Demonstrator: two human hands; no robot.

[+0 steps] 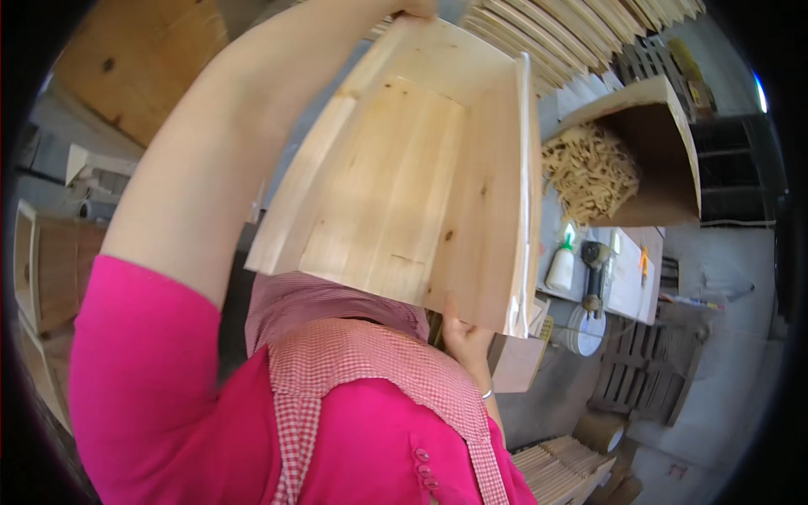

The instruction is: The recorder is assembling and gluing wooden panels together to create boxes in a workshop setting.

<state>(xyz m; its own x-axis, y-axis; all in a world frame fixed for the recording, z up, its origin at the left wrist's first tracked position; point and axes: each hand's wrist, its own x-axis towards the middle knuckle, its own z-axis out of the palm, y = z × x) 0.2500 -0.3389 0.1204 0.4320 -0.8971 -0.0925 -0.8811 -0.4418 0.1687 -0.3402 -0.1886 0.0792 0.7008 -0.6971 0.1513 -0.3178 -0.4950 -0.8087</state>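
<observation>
A pale wooden box [387, 185], shaped like a drawer with knots in its boards, is held up tilted in front of my body. Its hollow inside faces me. Along its right rim runs a white line [525, 194], which could be glue. My left hand [417, 7] grips the far upper end; the picture's top edge cuts off part of it. At the near lower edge, my right hand [465, 337] holds the board with the thumb on the inner face and the other fingers mostly hidden behind.
Right of the box, a workbench carries a carton [673, 160] spilling curled tan strips [593, 168], a white glue bottle [561, 268] with green cap and a dark power tool [594, 273]. A white bucket [587, 330] stands below. Stacked wooden slats [555, 34] lie beyond.
</observation>
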